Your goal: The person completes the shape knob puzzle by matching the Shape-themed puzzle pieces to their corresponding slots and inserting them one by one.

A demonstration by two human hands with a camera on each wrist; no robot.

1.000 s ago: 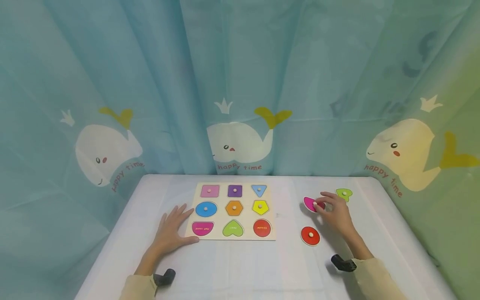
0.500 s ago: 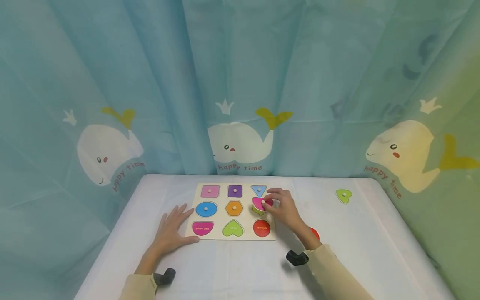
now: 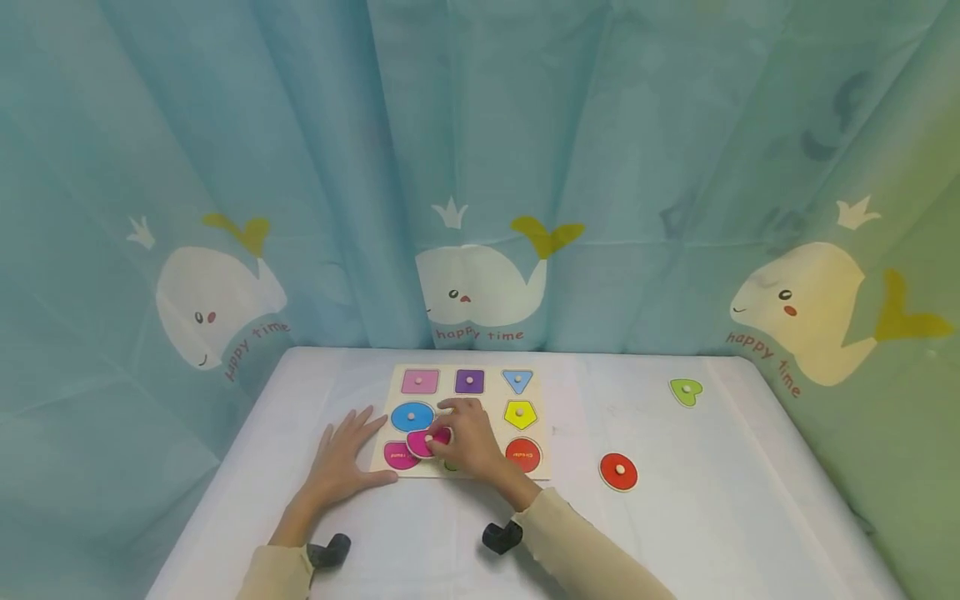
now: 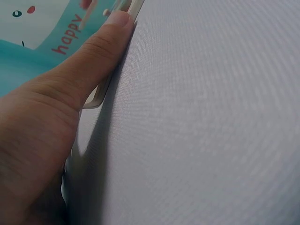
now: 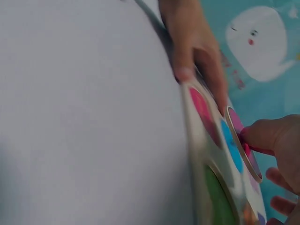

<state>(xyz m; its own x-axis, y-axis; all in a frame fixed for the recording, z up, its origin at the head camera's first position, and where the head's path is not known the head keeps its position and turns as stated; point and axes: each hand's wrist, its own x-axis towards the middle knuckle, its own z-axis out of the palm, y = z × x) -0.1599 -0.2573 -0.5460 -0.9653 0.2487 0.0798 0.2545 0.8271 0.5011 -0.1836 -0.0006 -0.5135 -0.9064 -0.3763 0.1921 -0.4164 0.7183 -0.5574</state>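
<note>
My right hand (image 3: 471, 440) pinches the small knob of a magenta half-round puzzle piece (image 3: 420, 445). In the head view the piece overlaps the magenta half-round recess (image 3: 397, 456) at the board's near left corner; the right wrist view has it raised above the board, tilted. With fingers spread, my left hand (image 3: 341, 454) rests against the left side of the wooden puzzle board (image 3: 487, 472), its thumb (image 4: 101, 44) at the near edge. The green heart recess is mostly hidden by my right hand, and so is the orange hexagon.
Seated in the board are a pink rectangle (image 3: 431, 388), a purple square (image 3: 476, 387), a blue triangle, a blue oval and a yellow pentagon (image 3: 525, 419). The red circle recess (image 3: 522, 450) shows. Right of the board lie a red circle piece (image 3: 615, 479) and a green heart piece (image 3: 680, 396).
My right hand has carried the half-round piece leftward from the table's right side, across the board to its near left part. The left hand stays at the board's edge.
</note>
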